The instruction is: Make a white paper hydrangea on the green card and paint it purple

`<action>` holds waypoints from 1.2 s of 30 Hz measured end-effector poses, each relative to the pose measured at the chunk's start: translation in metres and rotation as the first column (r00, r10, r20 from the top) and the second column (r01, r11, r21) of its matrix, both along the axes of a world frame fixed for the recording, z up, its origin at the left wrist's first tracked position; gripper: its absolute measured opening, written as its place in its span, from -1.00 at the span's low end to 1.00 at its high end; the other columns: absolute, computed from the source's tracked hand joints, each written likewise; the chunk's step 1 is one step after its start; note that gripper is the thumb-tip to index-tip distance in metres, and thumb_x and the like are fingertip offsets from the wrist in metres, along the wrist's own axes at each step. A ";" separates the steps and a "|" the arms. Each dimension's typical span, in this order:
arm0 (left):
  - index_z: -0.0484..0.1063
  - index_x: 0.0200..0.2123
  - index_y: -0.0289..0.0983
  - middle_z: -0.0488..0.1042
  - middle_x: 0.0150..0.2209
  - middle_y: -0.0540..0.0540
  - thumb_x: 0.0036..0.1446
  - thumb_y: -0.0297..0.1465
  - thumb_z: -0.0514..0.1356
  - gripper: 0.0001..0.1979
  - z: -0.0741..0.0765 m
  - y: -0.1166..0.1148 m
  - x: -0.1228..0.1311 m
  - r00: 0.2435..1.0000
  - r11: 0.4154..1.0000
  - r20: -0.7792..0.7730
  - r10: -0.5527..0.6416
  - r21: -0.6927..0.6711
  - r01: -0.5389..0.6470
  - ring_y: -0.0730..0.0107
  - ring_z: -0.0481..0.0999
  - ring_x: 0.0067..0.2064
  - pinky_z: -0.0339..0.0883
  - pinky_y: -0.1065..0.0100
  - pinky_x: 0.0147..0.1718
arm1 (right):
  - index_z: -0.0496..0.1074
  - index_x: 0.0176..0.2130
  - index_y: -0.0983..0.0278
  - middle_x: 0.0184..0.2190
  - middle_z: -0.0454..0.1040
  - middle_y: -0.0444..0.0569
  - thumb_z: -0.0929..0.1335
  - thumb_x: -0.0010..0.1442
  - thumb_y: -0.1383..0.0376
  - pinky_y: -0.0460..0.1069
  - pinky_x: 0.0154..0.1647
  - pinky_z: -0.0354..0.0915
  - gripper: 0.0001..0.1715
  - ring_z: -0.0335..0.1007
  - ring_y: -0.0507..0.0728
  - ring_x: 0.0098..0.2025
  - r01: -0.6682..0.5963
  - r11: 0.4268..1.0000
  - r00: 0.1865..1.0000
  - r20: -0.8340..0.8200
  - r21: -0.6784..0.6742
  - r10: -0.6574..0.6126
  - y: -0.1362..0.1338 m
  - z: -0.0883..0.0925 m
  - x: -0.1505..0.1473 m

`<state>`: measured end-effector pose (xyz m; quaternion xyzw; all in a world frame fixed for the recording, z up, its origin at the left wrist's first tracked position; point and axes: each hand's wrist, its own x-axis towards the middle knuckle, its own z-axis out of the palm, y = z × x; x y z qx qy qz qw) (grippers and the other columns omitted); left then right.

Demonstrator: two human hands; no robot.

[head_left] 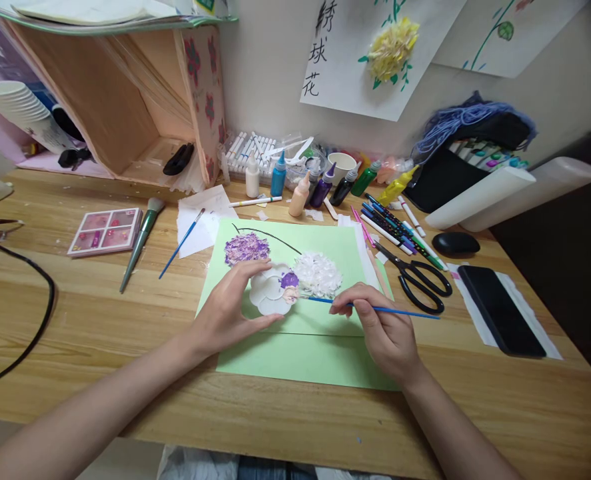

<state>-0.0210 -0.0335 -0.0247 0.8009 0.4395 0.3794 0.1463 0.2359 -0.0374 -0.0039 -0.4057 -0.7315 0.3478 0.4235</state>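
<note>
My left hand (230, 303) grips a white flower-shaped paint palette (265, 293) by its edges, thumb below and fingers above. Purple paint (290, 279) and pale peach paint (290, 295) lie in its wells. Between the fingers of my right hand (382, 327) is a thin blue paintbrush (390, 310), its tip at the peach paint. Under both hands lies green paper (295, 360) bearing a textured purple flower (246, 248), a white flower (319, 273) and a dark curved stem line.
Paint bottles (278, 175) line the back. Black scissors (420, 283), a phone (500, 310) and pens (395, 227) are to the right. Leftward lie another paintbrush (182, 242), a large makeup brush (142, 243) and a pink palette box (105, 231). A cardboard box (125, 100) stands behind.
</note>
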 end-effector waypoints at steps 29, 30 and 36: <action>0.15 0.14 -0.23 0.42 0.04 -0.21 0.01 -0.25 0.36 -0.32 -0.002 0.002 -0.001 1.000 1.000 -0.010 -0.004 0.021 0.004 0.18 0.44 0.08 0.39 0.16 0.06 | 0.41 -0.25 0.22 -0.38 0.47 -0.09 0.18 0.38 0.34 -0.06 -0.29 0.28 -0.74 0.37 0.04 -0.33 -0.080 0.990 0.994 0.077 0.115 0.072 0.002 0.005 -0.002; 0.15 0.14 -0.24 0.41 0.04 -0.21 0.01 -0.26 0.36 -0.32 -0.002 0.002 0.000 1.000 1.000 -0.007 -0.006 0.021 0.006 0.19 0.44 0.08 0.39 0.17 0.06 | 0.41 -0.25 0.22 -0.38 0.47 -0.09 0.18 0.37 0.34 -0.07 -0.29 0.28 -0.74 0.37 0.04 -0.32 -0.091 0.990 0.993 0.082 0.111 0.083 0.002 0.005 -0.002; 0.14 0.15 -0.25 0.41 0.04 -0.23 0.02 -0.26 0.36 -0.32 -0.002 0.002 -0.001 1.000 1.000 0.002 -0.016 0.026 0.016 0.19 0.43 0.09 0.38 0.17 0.07 | 0.42 -0.24 0.22 -0.38 0.47 -0.09 0.18 0.37 0.36 -0.07 -0.30 0.28 -0.75 0.38 0.03 -0.33 -0.084 0.989 0.994 0.084 0.121 0.074 0.003 0.003 -0.002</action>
